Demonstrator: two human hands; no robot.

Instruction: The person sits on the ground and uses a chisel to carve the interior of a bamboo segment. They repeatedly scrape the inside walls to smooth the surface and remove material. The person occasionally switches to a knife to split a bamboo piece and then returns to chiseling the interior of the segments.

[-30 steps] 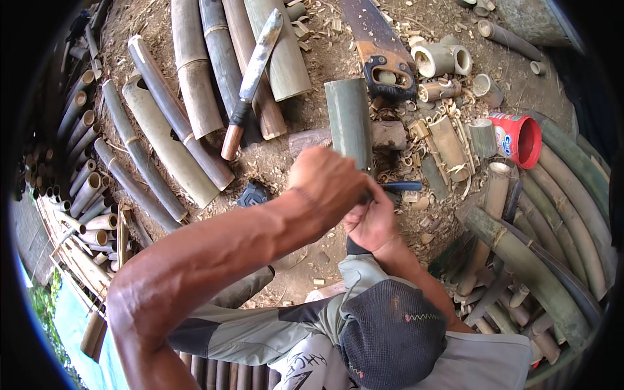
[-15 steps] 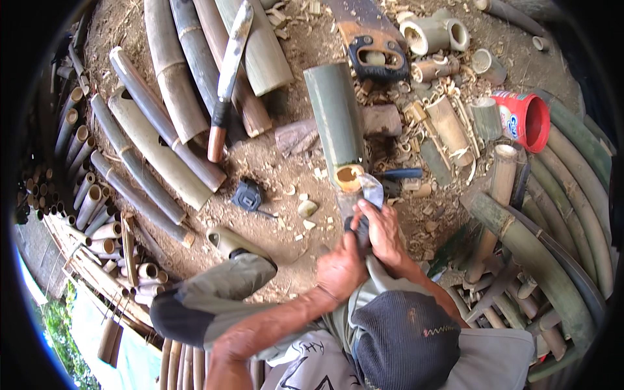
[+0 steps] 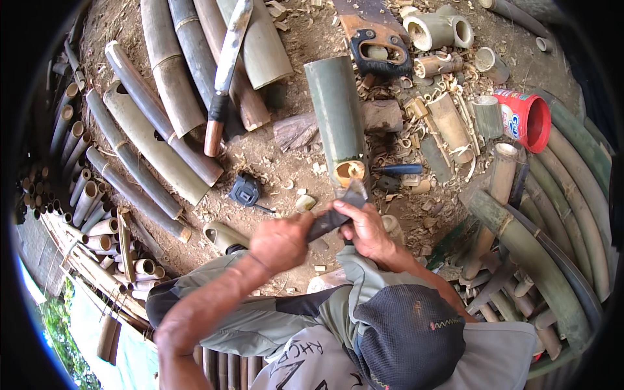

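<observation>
My left hand (image 3: 283, 244) is closed round the dark handle of a knife (image 3: 325, 224). My right hand (image 3: 365, 229) grips the same knife nearer its blade, the thumb lying along it. The short blade points up and away from me, its tip at the opening in a wide green bamboo tube (image 3: 337, 110). Pale cut wood shows around that opening, at the tube's near end. The tube lies across a short log (image 3: 296, 133) on the ground. How the blade's edge meets the wood is too small to tell.
Left of the tube lie a long knife (image 3: 229, 71), a tape measure (image 3: 246, 190) and several split bamboo lengths (image 3: 172, 84). A handsaw (image 3: 378, 52), a red tub (image 3: 536, 122) and cut bamboo pieces (image 3: 450, 127) are at the right. Shavings litter the dirt.
My left hand has swung left and upward, turning the knife's handle from nearly upright to slanting left. The blade has shifted slightly left at the opening. My right hand stays close by.
</observation>
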